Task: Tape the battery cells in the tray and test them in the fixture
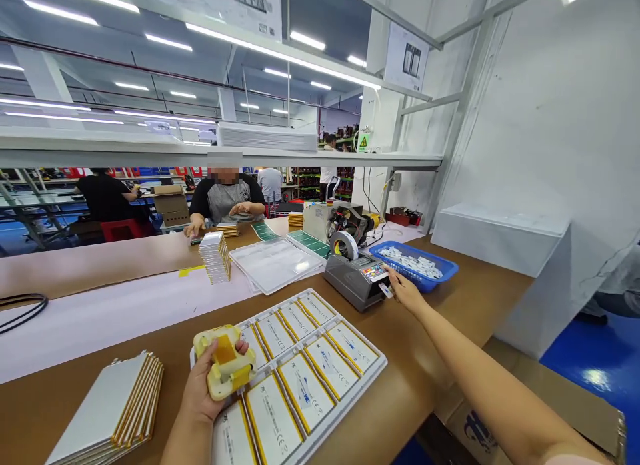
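My left hand (203,378) is closed around a cream-and-yellow plastic jig (225,361) above the near-left part of a white tray (345,395). Flat white battery cells (304,393) with yellow edges lie in the tray in two rows; some carry small printed tape pieces. Out to the right, my right hand (406,293) is at the front of a grey tape dispenser (350,281), fingers pinched at the end of a short tape strip (385,290). A tape roll (345,245) sits on top of the dispenser. The fingertips are partly hidden.
A blue basket (440,278) of small white pieces stands behind my right hand. Stacked cells (107,405) lie at left, another stack (215,257) farther back. Clear plastic trays (277,261) and a machine (320,221) stand beyond. A person (227,198) sits opposite under a shelf (280,159).
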### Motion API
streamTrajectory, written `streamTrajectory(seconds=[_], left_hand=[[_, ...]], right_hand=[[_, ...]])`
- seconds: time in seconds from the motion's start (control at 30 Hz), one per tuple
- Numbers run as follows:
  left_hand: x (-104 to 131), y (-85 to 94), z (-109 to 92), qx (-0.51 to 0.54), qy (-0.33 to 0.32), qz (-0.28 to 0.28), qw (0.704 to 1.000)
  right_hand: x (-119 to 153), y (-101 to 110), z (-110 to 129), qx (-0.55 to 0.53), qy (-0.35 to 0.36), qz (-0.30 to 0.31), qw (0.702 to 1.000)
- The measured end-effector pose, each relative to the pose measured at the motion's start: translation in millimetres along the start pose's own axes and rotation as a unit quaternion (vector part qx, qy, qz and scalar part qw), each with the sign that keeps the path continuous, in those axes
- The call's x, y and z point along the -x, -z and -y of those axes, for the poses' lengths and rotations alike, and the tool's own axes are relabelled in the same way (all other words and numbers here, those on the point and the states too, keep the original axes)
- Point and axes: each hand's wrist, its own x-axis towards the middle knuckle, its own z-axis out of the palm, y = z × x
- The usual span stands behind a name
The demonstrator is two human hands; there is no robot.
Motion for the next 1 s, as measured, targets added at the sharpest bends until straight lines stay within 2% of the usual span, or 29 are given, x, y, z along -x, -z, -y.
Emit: streamTrajectory(seconds=[0.1,0.2,0.27,0.37,0.43,0.47,0.5,0.53,0.57,0.6,0.63,0.67,0.73,0.83,0.9,0.93,1.0], left_hand=[[3.3,0.3,-0.4,0.005,0.002,-0.005,1.000],[5.1,0.3,-0.5,0.004,0.003,-0.009,1.000],[5.2,0.8,-0.6,0.004,0.003,0.002,1.000],[3.4,2.4,-0.4,0.005,0.001,0.013,1.000],[2.2,3.6,0.3,0.012,0.004,0.008,1.000],[2.1,3.9,1.0,0.016,0.007,0.008,1.000],[2.3,4.0,1.7,0.020,0.008,0.011,1.000],[2.8,3.9,2.6,0.024,0.007,0.016,1.000],[3.4,3.8,3.5,0.025,0.006,0.023,0.999],[3.8,3.7,4.4,0.024,0.005,0.027,0.999],[4.0,3.8,5.3,0.024,0.008,0.026,0.999],[3.9,4.1,6.1,0.026,0.013,0.022,0.999],[3.3,5.4,7.6,0.033,0.020,0.015,0.999],[2.2,8.0,9.0,0.042,0.023,0.029,0.998],[1.3,9.9,9.5,0.048,0.024,0.050,0.997],[0.6,10.9,9.7,0.052,0.024,0.059,0.997],[-0.9,13.1,10.5,0.060,0.023,0.057,0.996]], right_hand=[[22.1,-14.8,-7.6,-0.163,-0.126,-0.051,0.977],[35.8,-29.4,-10.9,-0.282,-0.217,-0.048,0.933],[37.9,-36.1,-6.3,-0.287,-0.213,-0.059,0.932],[39.8,-44.0,12.2,-0.257,-0.178,-0.119,0.942],[49.7,-52.4,32.1,-0.227,-0.116,-0.120,0.960],[58.8,-58.4,43.8,-0.187,-0.051,-0.076,0.978],[70.5,-65.6,56.3,-0.130,0.032,0.000,0.991],[84.3,-73.8,69.0,-0.052,0.131,0.122,0.983],[99.0,-82.7,81.4,0.025,0.211,0.252,0.944],[113.7,-92.2,93.2,0.089,0.266,0.369,0.886],[127.4,-102.0,103.7,0.138,0.299,0.456,0.827],[139.6,-112.0,112.6,0.178,0.320,0.514,0.776],[158.2,-131.8,124.4,0.234,0.346,0.575,0.704],[174.7,-157.8,127.1,0.275,0.374,0.608,0.645],[180.9,-170.5,121.1,0.284,0.381,0.618,0.626],[183.0,-175.1,116.8,0.289,0.378,0.617,0.627],[185.3,-181.1,107.5,0.302,0.353,0.596,0.655]])
